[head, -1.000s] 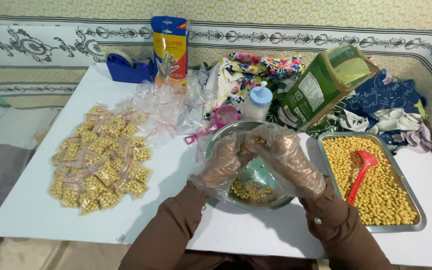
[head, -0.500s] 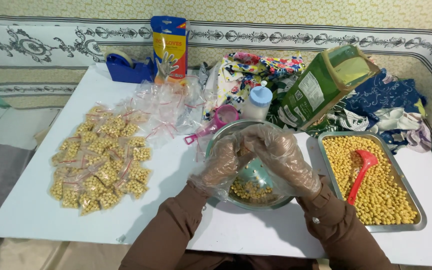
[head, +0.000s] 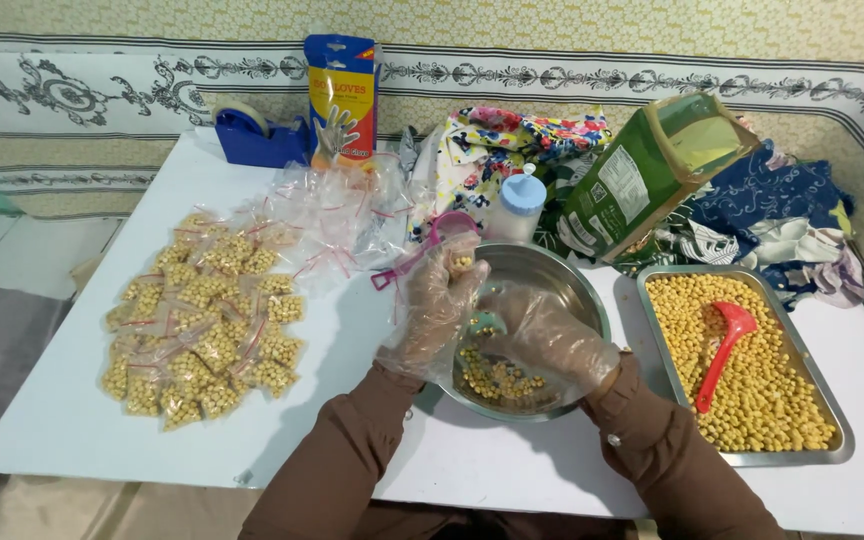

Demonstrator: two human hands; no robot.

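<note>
A small clear bag [head: 457, 262] is pinched in the gloved left hand [head: 437, 305] above the steel bowl [head: 562, 275]. The right hand [head: 542, 335] is cupped around yellow balls [head: 497, 375] (grip unclear). The bag mouth should be kept directly over the bowl, so spills are caught.

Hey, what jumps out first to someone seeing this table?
Two gloved hands, the left hand and right hand, work over a steel bowl of yellow pellets at the centre. A heap of small filled bags lies to the left, a tray of pellets with a red scoop to the right.
</note>
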